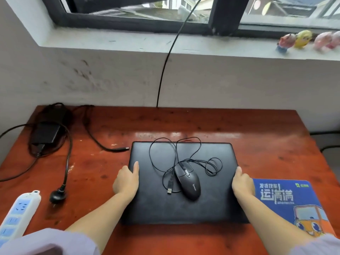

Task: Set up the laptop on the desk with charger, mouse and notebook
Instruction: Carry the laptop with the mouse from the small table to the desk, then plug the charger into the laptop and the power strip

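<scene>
A closed black laptop (202, 208) lies flat in the middle of the red-brown desk (239, 129). On its lid rests a black wired mouse (188, 183) with its thin cable looped loosely and the USB plug (170, 188) beside it. My left hand (127, 179) grips the laptop's left edge, thumb on the lid. My right hand (242, 183) grips the right edge the same way. The black charger brick (47, 133) sits at the desk's back left; its barrel tip (126, 149) lies just left of the laptop, and its wall plug (58, 196) lies unplugged.
A white power strip (20, 212) pokes over the desk's left front edge. A blue printed mouse pad (287, 199) lies right of the laptop, partly under it. A black cable (165, 61) runs down the wall from the window. Small figurines (303, 39) stand on the sill.
</scene>
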Demonstrator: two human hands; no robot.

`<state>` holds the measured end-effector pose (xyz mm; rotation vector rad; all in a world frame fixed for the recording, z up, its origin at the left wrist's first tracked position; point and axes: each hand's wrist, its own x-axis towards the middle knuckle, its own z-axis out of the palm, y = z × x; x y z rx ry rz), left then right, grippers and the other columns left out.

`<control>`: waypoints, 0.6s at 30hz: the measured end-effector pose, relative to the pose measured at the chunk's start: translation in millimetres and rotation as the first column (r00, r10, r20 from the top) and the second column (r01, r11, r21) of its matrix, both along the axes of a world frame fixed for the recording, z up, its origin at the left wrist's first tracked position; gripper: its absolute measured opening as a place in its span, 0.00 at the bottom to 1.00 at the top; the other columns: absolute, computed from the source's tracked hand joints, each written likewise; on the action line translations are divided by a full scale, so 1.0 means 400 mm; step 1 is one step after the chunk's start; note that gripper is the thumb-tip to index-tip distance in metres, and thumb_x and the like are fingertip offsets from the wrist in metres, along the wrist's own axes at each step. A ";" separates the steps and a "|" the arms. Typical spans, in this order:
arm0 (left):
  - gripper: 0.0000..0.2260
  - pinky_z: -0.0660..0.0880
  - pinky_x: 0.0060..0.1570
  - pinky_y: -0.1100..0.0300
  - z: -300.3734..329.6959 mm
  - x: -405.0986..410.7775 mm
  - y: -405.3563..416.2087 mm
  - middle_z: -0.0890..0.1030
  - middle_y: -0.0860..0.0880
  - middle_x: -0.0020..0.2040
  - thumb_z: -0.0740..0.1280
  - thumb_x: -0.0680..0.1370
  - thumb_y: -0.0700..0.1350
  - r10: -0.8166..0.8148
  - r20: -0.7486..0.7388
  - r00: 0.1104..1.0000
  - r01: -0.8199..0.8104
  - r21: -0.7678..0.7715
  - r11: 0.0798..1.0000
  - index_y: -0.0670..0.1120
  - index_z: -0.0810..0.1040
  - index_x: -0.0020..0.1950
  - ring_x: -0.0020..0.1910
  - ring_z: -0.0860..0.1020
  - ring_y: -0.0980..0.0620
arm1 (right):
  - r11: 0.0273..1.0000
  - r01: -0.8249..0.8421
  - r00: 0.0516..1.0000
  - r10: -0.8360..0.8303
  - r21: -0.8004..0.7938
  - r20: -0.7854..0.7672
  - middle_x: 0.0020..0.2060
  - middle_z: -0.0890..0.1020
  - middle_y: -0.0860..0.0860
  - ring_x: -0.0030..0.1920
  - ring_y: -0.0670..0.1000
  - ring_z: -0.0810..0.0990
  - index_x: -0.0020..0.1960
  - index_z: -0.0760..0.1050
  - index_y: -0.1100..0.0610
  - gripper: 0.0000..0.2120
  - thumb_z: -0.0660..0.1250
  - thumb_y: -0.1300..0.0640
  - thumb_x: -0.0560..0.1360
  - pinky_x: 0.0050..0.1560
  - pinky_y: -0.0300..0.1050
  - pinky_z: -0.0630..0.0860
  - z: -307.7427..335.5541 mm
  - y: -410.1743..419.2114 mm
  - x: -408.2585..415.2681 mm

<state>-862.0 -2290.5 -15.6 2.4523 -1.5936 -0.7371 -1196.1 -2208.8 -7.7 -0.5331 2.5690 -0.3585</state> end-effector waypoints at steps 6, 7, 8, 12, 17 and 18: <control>0.25 0.71 0.43 0.49 0.000 -0.003 -0.004 0.80 0.37 0.53 0.54 0.78 0.61 0.010 0.032 0.999 -0.010 0.013 1.000 0.38 0.67 0.54 0.51 0.78 0.36 | 0.999 0.034 0.999 -0.035 -0.019 -0.041 0.59 0.74 0.67 0.57 0.67 0.73 0.61 0.65 0.69 0.28 0.49 0.44 0.79 0.48 0.56 0.70 -0.008 -0.007 -0.010; 0.25 0.71 0.42 0.50 0.004 -0.001 -0.006 0.80 0.37 0.53 0.54 0.78 0.61 0.014 0.034 0.999 -0.014 0.026 1.000 0.38 0.67 0.55 0.51 0.78 0.36 | 0.999 0.031 0.999 -0.032 -0.019 -0.042 0.60 0.74 0.67 0.58 0.67 0.73 0.61 0.65 0.69 0.28 0.50 0.45 0.79 0.51 0.57 0.70 -0.007 -0.007 -0.011; 0.25 0.70 0.42 0.51 0.008 -0.001 -0.008 0.80 0.37 0.53 0.54 0.78 0.61 0.015 0.034 0.999 -0.016 0.043 0.999 0.38 0.66 0.56 0.52 0.78 0.36 | 1.000 0.022 0.999 -0.023 -0.020 -0.041 0.60 0.73 0.67 0.58 0.67 0.72 0.61 0.65 0.70 0.27 0.50 0.45 0.79 0.52 0.57 0.70 -0.005 -0.007 -0.011; 0.24 0.72 0.50 0.48 0.024 -0.014 -0.002 0.76 0.37 0.59 0.55 0.79 0.58 0.014 -0.002 1.000 -0.014 0.096 0.995 0.38 0.65 0.61 0.58 0.75 0.37 | 0.998 -0.055 0.998 0.055 -0.024 -0.024 0.61 0.72 0.67 0.59 0.67 0.72 0.60 0.68 0.69 0.24 0.52 0.49 0.80 0.55 0.57 0.70 0.007 -0.001 -0.023; 0.17 0.71 0.55 0.47 0.051 0.013 0.033 0.74 0.39 0.60 0.57 0.79 0.52 -0.183 0.113 0.977 0.180 0.037 0.983 0.41 0.71 0.59 0.61 0.71 0.39 | 0.983 -0.173 0.985 0.174 -0.063 0.013 0.60 0.73 0.66 0.58 0.65 0.73 0.58 0.71 0.67 0.17 0.54 0.54 0.79 0.55 0.54 0.71 0.027 0.028 -0.028; 0.16 0.71 0.56 0.47 0.054 0.025 0.041 0.73 0.39 0.60 0.58 0.79 0.52 -0.210 0.122 0.970 0.207 0.036 0.978 0.41 0.71 0.59 0.61 0.70 0.39 | 0.979 -0.187 0.982 0.188 -0.076 -0.001 0.60 0.73 0.65 0.59 0.64 0.72 0.59 0.70 0.65 0.16 0.55 0.55 0.79 0.56 0.55 0.70 0.034 0.031 -0.023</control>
